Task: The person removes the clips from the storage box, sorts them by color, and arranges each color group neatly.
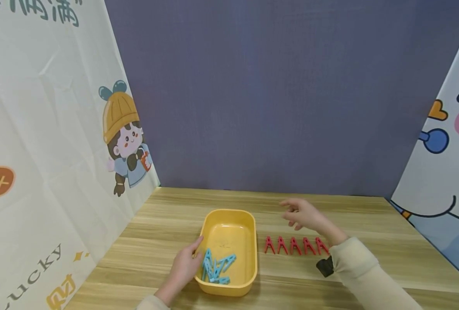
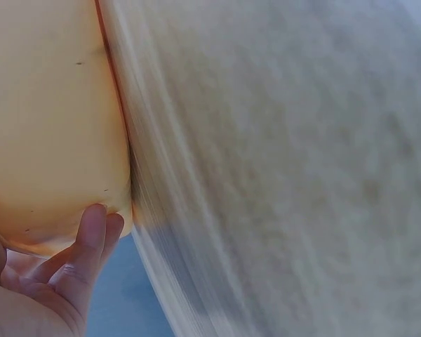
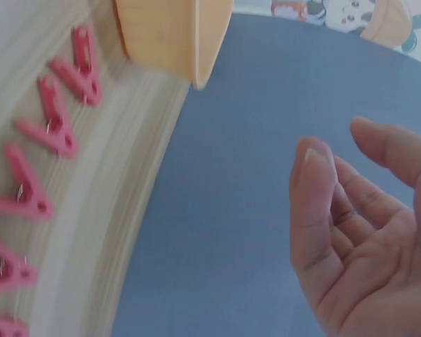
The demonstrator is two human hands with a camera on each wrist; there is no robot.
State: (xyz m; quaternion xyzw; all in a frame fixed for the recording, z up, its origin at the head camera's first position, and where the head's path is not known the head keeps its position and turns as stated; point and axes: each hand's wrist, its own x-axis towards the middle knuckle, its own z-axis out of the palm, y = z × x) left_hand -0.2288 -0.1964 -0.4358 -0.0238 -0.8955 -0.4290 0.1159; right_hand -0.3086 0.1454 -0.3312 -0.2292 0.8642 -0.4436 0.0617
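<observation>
A yellow plastic bin (image 1: 229, 291) stands on the wooden table, with several light-blue clothespins (image 1: 215, 268) heaped at its near end. My left hand (image 1: 186, 263) grips the bin's left side; in the left wrist view its fingertips (image 2: 92, 228) press on the outer wall. To the right of the bin, several red clothespins (image 1: 294, 246) lie in a row with their legs spread. My right hand (image 1: 304, 214) hovers above the table just beyond that row. Its fingers (image 3: 312, 196) are loosely bent, thumb apart, with nothing between them.
The table (image 1: 144, 258) has light wood grain. A dark blue panel (image 1: 252, 103) stands along its back edge. Printed white sheets (image 1: 51, 129) hang at the left and right. A small black object (image 1: 325, 266) shows beside the right sleeve.
</observation>
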